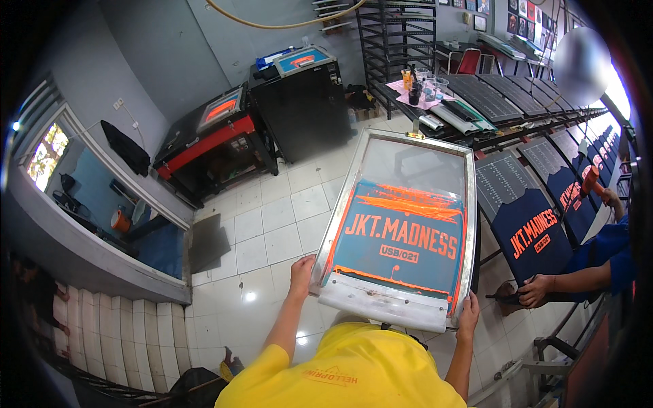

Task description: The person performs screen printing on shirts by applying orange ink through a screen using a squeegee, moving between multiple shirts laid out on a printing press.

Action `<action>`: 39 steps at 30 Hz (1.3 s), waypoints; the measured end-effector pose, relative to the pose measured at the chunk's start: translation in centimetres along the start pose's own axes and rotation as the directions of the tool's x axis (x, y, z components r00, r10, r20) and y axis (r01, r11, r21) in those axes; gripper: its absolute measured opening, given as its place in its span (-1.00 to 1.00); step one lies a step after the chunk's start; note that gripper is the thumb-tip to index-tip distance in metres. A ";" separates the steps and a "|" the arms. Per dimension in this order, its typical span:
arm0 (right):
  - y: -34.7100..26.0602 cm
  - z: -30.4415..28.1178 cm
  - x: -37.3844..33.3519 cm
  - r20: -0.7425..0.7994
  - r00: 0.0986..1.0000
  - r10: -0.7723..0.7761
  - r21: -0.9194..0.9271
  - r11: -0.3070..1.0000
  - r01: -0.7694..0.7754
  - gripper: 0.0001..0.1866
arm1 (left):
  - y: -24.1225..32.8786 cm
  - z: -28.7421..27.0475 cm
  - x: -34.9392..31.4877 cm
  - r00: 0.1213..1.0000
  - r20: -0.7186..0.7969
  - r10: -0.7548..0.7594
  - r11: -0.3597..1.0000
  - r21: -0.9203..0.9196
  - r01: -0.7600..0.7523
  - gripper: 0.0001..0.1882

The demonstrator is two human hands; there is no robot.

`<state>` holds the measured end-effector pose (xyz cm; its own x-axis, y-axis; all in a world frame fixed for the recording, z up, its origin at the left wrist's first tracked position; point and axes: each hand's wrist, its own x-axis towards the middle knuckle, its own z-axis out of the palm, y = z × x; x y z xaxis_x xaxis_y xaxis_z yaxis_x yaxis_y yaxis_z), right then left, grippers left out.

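A metal-framed printing screen (401, 234) is held out in front of me, tilted a little to the right. Its mesh carries a blue stencil with orange ink smeared across the top and in a line near the bottom. Across the near end lies a squeegee (381, 299) with a pale metal holder. My left hand (302, 275) is closed on the frame's near left corner. On the near right corner my right hand (469, 314) grips the frame. The fingers under the frame are partly hidden.
On the right, printing boards hold dark blue printed cloths (534, 234). A co-worker's hand (537, 291) and blue sleeve are beside them; another hand holds an orange tool (590, 180). Black cabinets (303, 109) stand ahead, a cup-laden table (462, 122) far right, stairs (122, 340) lower left.
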<state>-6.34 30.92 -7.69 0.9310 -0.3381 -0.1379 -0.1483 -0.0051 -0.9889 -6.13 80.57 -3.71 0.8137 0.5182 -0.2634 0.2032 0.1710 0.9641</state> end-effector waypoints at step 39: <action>0.0 -0.5 0.3 0.024 1.000 -0.009 -0.097 0.995 0.011 -0.61 | 0.6 0.4 -0.9 0.998 0.025 0.051 0.998 0.041 -0.052 -0.65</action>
<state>-6.19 30.32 -7.73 0.9399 -0.3156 -0.1304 -0.1696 -0.1001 -0.9804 -6.50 79.85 -2.93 0.8365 0.5051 -0.2127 0.1823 0.1095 0.9771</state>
